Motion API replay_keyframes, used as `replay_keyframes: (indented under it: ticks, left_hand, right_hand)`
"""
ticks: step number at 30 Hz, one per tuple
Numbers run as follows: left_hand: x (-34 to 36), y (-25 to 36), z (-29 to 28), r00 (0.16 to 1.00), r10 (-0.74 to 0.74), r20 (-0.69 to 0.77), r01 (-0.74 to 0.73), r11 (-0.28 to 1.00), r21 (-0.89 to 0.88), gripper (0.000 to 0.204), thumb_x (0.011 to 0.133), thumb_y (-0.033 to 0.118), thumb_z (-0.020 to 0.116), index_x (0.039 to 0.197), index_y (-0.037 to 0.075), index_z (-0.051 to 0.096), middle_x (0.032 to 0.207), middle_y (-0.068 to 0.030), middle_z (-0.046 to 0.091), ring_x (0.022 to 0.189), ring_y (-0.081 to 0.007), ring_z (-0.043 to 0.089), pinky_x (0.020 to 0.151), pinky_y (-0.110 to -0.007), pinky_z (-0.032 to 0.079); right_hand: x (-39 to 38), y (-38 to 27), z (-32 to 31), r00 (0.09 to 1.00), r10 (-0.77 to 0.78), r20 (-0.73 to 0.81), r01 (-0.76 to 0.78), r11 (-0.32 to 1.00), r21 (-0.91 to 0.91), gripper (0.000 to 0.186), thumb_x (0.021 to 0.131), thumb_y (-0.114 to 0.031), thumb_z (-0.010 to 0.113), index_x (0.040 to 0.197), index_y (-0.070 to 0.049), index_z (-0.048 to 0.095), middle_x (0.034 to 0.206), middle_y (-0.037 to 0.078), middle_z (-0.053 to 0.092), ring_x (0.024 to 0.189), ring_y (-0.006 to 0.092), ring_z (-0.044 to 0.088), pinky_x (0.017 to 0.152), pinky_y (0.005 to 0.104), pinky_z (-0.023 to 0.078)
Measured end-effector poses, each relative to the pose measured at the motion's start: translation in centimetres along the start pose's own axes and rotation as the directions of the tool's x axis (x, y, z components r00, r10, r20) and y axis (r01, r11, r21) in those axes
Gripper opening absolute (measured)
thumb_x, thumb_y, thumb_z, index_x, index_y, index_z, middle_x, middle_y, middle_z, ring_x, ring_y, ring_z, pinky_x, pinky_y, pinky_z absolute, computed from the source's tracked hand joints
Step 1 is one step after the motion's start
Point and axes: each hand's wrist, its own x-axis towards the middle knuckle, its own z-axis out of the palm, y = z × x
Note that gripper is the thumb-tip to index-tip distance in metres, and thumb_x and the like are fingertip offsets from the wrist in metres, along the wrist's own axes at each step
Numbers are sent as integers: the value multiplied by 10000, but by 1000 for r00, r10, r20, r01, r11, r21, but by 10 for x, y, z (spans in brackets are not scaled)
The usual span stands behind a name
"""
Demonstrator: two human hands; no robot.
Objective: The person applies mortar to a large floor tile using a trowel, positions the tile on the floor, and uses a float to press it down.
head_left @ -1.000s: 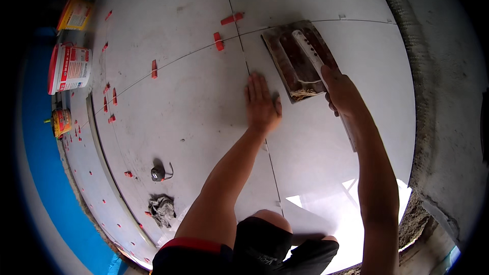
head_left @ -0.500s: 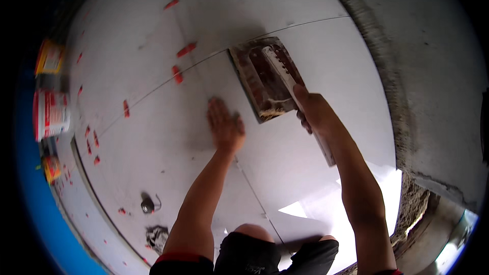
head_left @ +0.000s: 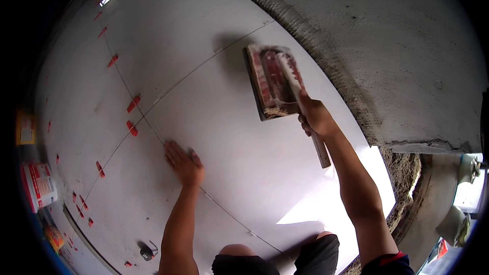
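My right hand (head_left: 317,117) is wrapped round the long pale handle of a tile beater (head_left: 272,79), a flat rectangular block with a worn red-brown back. The beater is slightly blurred. Its shadow falls apart from it, so it hangs above a large white tile (head_left: 224,137) at the right. My left hand (head_left: 186,165) lies flat with fingers stretched, palm down by the seam between two tiles. Red levelling wedges (head_left: 133,103) stand along the seams, two of them close to the crossing beyond my left hand.
A rough cement strip (head_left: 305,33) and a grey slab (head_left: 387,61) border the tiles at the right. At the far left stand a white-and-red bucket (head_left: 39,186) and a yellow container (head_left: 25,128). A small dark object (head_left: 147,252) sits near my left forearm. Bright light crosses the tile by my knees.
The view has swung to the right. The beater has moved off the far seam toward the tile's right edge. My left hand remains flat near the same seam.
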Motion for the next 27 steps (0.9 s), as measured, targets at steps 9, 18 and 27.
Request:
replay_keyframes:
  ticks: [9, 18, 27]
  left_hand:
    - [3, 26, 2, 996, 59, -66, -60, 998, -7, 782, 987, 348, 406, 1528, -127, 102, 1632, -284, 51, 1524, -413, 57, 1229, -530, 65]
    - [5, 5, -10, 993, 71, -94, -70, 997, 13, 774, 987, 351, 407, 1515, -144, 134, 1615, -317, 77, 1515, -437, 70, 1232, -524, 66]
    - [3, -2, -5, 987, 105, -122, -110, 993, -34, 809, 1008, 452, 349, 1504, -157, 154, 1598, -350, 77, 1501, -465, 99, 1229, -543, 87]
  right_hand:
    - [68, 55, 11, 973, 66, -222, -117, 967, -224, 667, 1004, -634, 368, 657, -83, 512, 510, 53, 484, 441, 204, 533, 426, 394, 442]
    - [-7, 5, -13, 849, -347, -398, 357, 933, -52, 612, 998, -657, 387, 712, -117, 435, 508, -38, 377, 388, 87, 390, 366, 302, 354]
    - [53, -30, -45, 994, 56, -89, -60, 997, -50, 610, 1004, -654, 365, 701, -131, 439, 580, -14, 417, 453, 116, 403, 448, 350, 386]
